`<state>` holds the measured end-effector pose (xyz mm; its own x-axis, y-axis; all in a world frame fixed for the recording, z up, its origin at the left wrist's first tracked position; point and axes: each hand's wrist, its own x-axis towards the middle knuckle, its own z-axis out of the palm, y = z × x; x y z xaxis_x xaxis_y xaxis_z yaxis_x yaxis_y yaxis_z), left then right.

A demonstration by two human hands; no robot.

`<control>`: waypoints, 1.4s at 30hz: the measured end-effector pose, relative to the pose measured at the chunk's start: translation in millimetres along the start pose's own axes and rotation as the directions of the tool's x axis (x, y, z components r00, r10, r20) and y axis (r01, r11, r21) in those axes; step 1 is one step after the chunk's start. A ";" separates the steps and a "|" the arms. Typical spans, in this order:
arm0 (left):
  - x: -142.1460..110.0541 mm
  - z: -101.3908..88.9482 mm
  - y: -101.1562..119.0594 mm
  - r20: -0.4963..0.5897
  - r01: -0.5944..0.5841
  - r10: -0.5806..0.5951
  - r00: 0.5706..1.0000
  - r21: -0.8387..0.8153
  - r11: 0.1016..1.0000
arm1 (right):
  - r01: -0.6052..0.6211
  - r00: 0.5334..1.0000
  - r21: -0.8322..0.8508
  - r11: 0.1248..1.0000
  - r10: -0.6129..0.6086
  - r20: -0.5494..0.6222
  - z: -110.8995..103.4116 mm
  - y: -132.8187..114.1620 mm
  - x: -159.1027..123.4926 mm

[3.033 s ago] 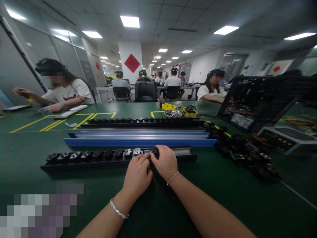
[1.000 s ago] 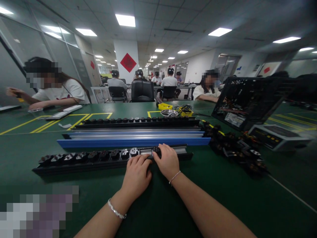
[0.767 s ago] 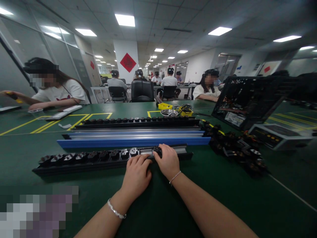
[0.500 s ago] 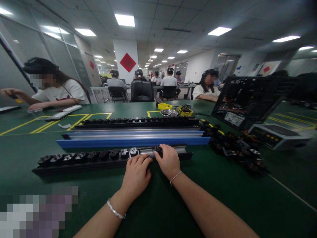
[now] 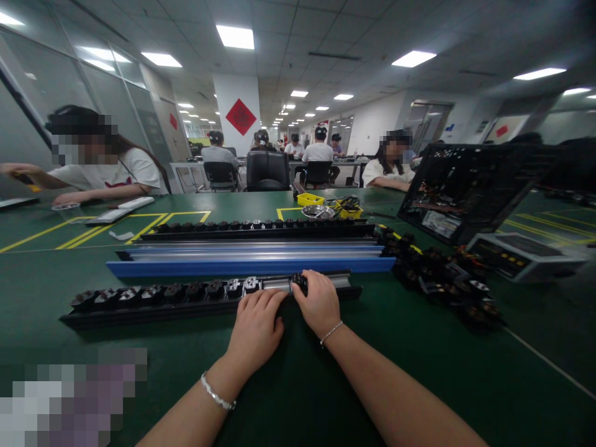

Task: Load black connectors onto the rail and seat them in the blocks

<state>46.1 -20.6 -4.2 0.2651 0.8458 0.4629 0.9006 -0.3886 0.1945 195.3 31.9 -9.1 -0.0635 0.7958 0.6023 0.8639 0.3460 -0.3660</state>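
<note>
In front of me a long black rail (image 5: 186, 309) lies slightly aslant on the green table, its channel silvery inside. Several black and silver-faced modules (image 5: 151, 295), which look like socket inserts, sit in a row along its left part. My left hand (image 5: 258, 323) is closed over the rail's near edge, just right of that row. Beside it, my right hand (image 5: 319, 302) pinches a black module (image 5: 298, 284) in the channel, apart from the others. Fingers cover part of this module, and whether it is fully seated I cannot tell.
Behind the rail lie blue-edged rails (image 5: 251, 268) and another filled black rail (image 5: 261, 231). Loose black modules (image 5: 447, 279) are heaped at right, near a metal power supply box (image 5: 524, 254) and an open computer case (image 5: 465, 192). A person (image 5: 135, 171) sits across at left.
My right hand and the module in it have shifted very slightly to the right along the rail. My left hand stays nearly still on the edge.
</note>
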 end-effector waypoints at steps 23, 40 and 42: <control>-0.2 -2.2 -0.4 0.009 -0.002 0.002 1.000 0.003 1.000 | -0.022 1.000 -0.018 1.000 0.021 -0.021 -1.8 4.8 -0.3; 0.5 1.7 -4.0 0.007 -0.002 0.002 1.000 -0.005 1.000 | -0.074 0.997 0.004 0.997 0.074 0.034 -9.2 5.3 1.3; 0.5 2.1 -4.7 0.010 0.000 0.000 1.000 -0.007 1.000 | -0.076 0.996 -0.001 0.997 0.076 0.035 -9.5 5.8 1.5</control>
<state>42.7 -17.5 -6.6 0.2683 0.8493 0.4547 0.8981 -0.3913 0.2010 204.9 30.4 -3.6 -0.0149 0.8369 0.5472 0.8666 0.2838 -0.4105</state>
